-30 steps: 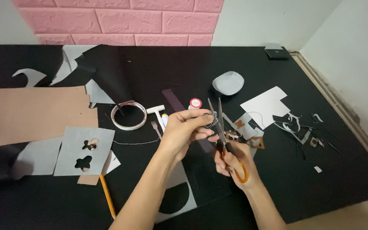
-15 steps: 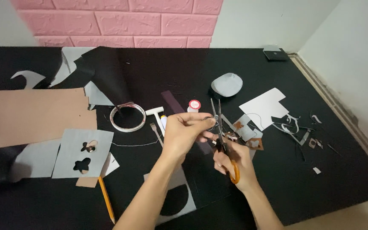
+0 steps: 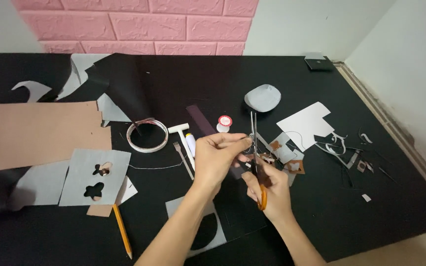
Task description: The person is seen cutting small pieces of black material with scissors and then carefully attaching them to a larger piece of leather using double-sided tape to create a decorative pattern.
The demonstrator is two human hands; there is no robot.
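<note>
The scissors, clamped in the right hand, are pointed at the worktop's far edge, a small scrap pinched by left hand fingers.

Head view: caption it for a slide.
Right hand works orange-handled scissors at a small piece pinched by left hand.

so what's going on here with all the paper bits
A person sits at a black table strewn with paper scraps. The right hand holds orange-handled scissors, blades pointing up and away. The left hand pinches a small piece at the blades; it is too small to tell what. A tape roll, a pencil and a grey stencil sheet lie to the left.
</note>
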